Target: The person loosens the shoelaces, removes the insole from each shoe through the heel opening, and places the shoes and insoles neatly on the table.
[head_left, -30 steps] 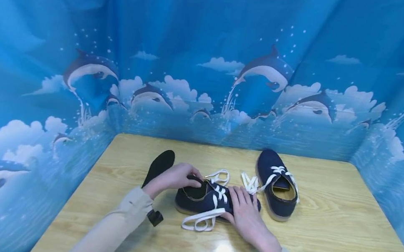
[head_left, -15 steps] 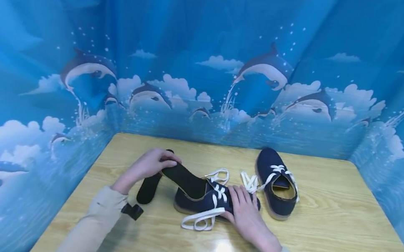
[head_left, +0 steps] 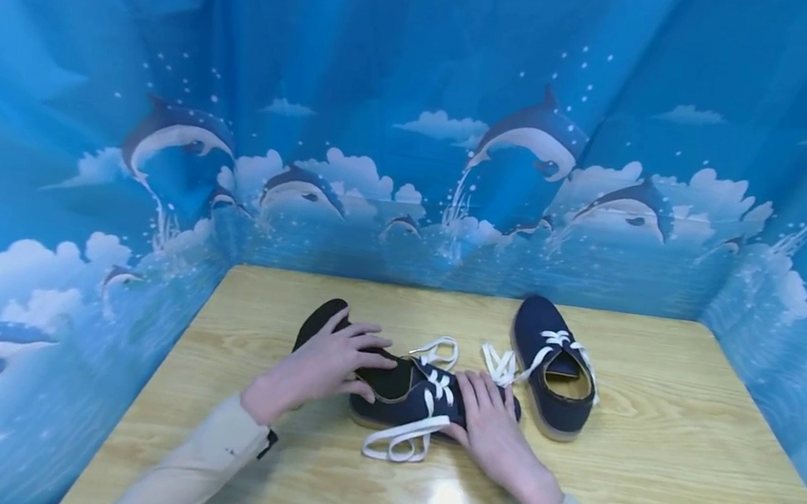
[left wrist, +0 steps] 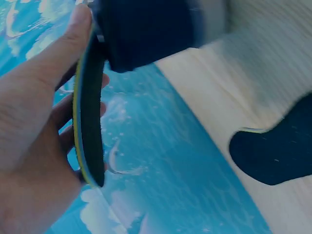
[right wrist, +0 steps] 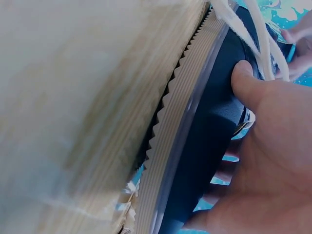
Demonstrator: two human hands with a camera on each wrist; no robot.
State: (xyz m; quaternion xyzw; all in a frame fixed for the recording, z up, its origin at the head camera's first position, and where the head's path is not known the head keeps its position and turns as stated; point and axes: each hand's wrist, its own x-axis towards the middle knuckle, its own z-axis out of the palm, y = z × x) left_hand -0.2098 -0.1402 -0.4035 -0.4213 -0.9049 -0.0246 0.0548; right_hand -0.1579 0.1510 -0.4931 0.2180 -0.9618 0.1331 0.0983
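Observation:
A navy lace-up shoe [head_left: 404, 414] lies on its sole in the head view, its toe to the right and its white laces [head_left: 404, 445] loose. My right hand [head_left: 494, 440] grips it across the toe; the thumb presses the near side in the right wrist view. A black insole [left wrist: 90, 122] with a yellowish edge sits partly in the shoe's opening, its rear end outside. Over that end my left hand [head_left: 317, 363] spreads its fingers fairly straight, thumb on the near side. Partly behind this hand lies another black insole [head_left: 319, 321] on the table.
A second navy shoe [head_left: 565, 415] with white laces stands at the back right, toe pointing away. Both stand on a wood-grain table [head_left: 684, 488]. A blue curtain [head_left: 413, 51] printed with dolphins hangs along the back and sides.
My left hand first drew back to the left, bringing the insole's rear end out of the shoe. It has since moved right and lower over the insole, fingers spread. The right hand has stayed put.

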